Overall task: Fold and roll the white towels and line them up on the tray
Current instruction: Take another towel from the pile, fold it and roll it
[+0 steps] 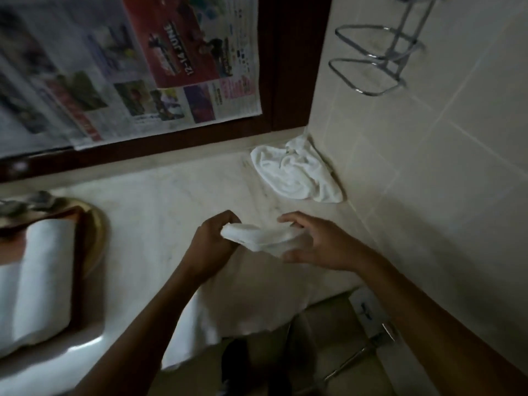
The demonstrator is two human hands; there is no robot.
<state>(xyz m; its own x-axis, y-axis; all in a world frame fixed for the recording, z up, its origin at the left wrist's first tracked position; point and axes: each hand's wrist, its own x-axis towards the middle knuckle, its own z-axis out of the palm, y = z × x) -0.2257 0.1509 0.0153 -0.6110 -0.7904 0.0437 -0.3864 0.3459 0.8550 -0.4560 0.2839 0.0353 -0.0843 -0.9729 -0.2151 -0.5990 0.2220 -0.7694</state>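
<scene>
Head view: to the right of the tray, over the tabletop, both hands work a half-rolled white towel. The left hand is clamped on one end, likely to keep the roll tight. The right hand cups the other end, fingers and thumb around it. On the tray lie rolled towels, and farther right of it a crumpled towel waits.

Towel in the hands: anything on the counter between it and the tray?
Nothing visible. Bare counter separates the towel, gripped by the left hand and right hand, from the tray at left. The crumpled towel sits in the far right corner, off that path.
</scene>
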